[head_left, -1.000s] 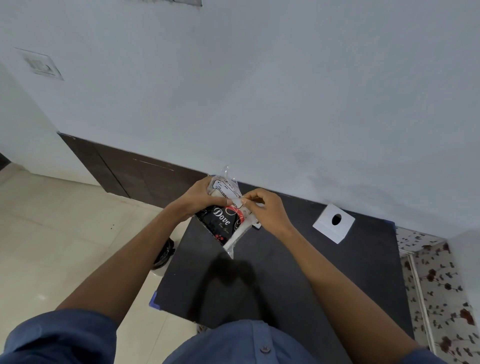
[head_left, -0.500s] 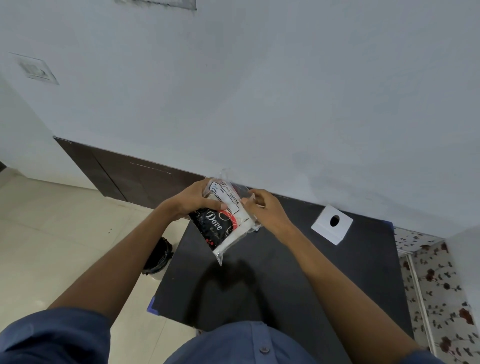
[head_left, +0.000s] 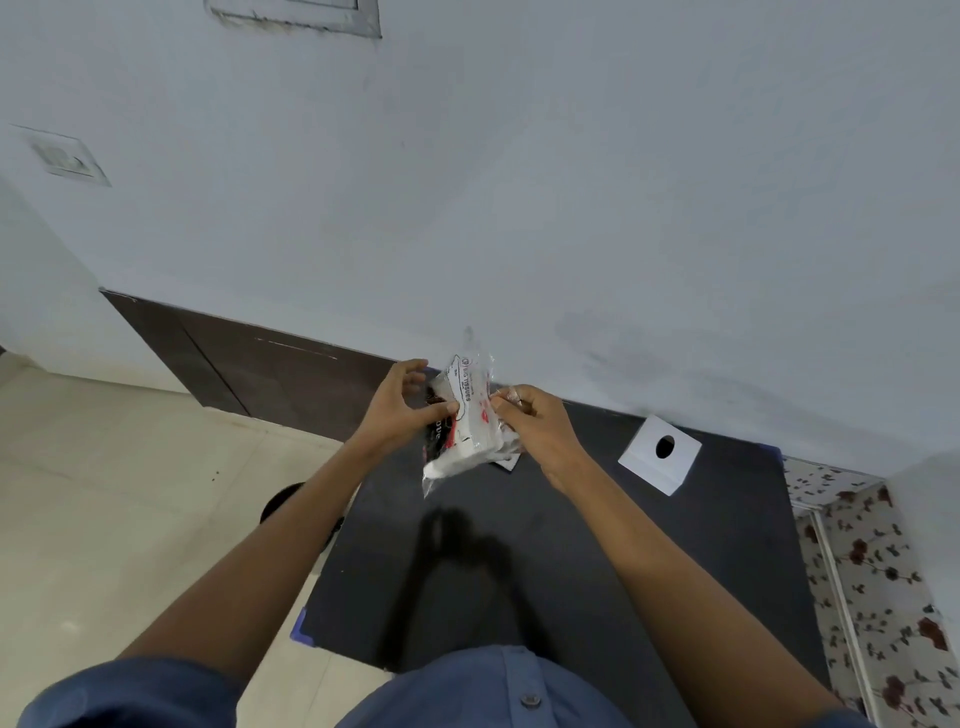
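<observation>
A clear plastic tissue packet (head_left: 467, 421) with white tissues and a black and red printed face hangs above the far left part of the black table (head_left: 597, 561). My left hand (head_left: 397, 413) pinches its left side with thumb and fingers. My right hand (head_left: 532, 423) pinches the wrapper at its right edge. The packet stands nearly upright, its white side turned toward me. A small flat piece (head_left: 506, 461) lies on the table just under the packet, mostly hidden.
A white folded card with a round hole (head_left: 660, 453) lies on the table at the far right. The pale wall rises right behind the table. A dark round object (head_left: 283, 501) sits on the tiled floor left of the table. Patterned fabric (head_left: 878, 582) borders the right.
The packet has been turned in my hands, so the black printed face now points left and the white side faces me. Both hands rose slightly and kept their hold.
</observation>
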